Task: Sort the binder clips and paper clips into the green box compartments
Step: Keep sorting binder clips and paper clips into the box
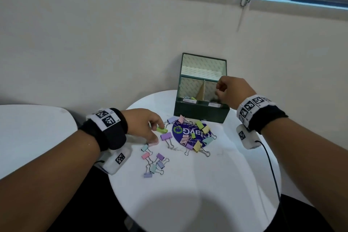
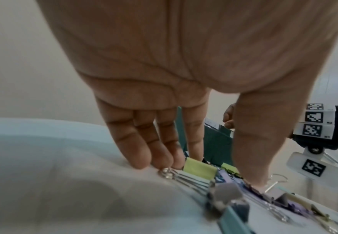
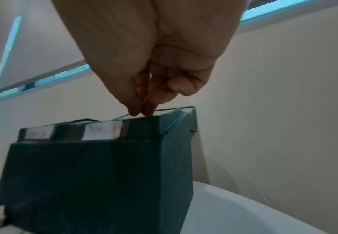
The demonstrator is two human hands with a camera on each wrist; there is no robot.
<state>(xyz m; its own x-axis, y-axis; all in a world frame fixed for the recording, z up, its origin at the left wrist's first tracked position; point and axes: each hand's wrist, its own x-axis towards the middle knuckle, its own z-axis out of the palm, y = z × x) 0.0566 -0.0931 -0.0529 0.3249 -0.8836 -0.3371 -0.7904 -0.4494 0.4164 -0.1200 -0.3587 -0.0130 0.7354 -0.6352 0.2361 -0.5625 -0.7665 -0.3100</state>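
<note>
A: What could go wrong from here?

B: Two things are judged likely. The right hand (image 1: 232, 93) is held over the right front compartment of the green box (image 1: 199, 112), fingers bunched with the fingertips (image 3: 136, 110) pressed together just above the rim. A thin wire seems to be pinched there, perhaps a paper clip, though it cannot be told for certain (the wrist view is blurred). If it is let go this close to the edge, it could be caught on the rim and dropped outside the box.

A: And the other hand?

B: The left hand (image 1: 145, 124) is lowered onto the table (image 1: 188, 203), with the green binder clip (image 1: 162, 129) between forefinger and thumb. The fingers (image 2: 142, 152) are nearly straight and touch the clip; no firm hold is seen, so the hand is read as not yet closed. The wire handles of neighbouring clips lie just beside the fingertips, so a second clip could be hooked and dragged up with the first.

A: Where is the rest relative to that grip?

B: The purple clip (image 1: 166, 136) lies just below the thumb side; the main heap of binder clips (image 1: 195, 137) is spread beyond the fingertips, on a round sticker (image 1: 178, 131), with the box past it.
</note>
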